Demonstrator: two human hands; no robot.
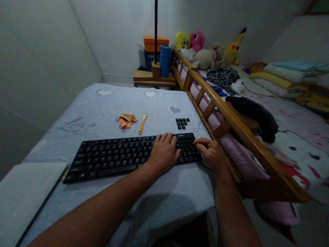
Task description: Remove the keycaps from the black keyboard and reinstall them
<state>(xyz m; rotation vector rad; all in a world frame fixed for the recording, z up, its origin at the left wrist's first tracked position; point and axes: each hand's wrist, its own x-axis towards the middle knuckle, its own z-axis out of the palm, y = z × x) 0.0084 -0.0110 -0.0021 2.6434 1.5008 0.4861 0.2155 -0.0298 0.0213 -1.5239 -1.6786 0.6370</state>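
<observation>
A black keyboard lies slightly slanted on the cloth-covered table. My left hand rests flat over its right part, fingers stretched toward the top row. At the keyboard's right end, my right hand is closed in a pinch over the number pad, where some key places look bare. What its fingertips hold is too small to make out; a thin pale line shows behind the knuckles. Several loose black keycaps sit in a group beyond the number pad. Behind the keyboard lie a small brush, a cotton swab and an orange-brown cloth.
A white flat object lies at the table's left front. A wooden bed rail runs along the right side, close to my right arm. Beyond it are bedding and plush toys. A blue foam roller and an orange box stand at the back.
</observation>
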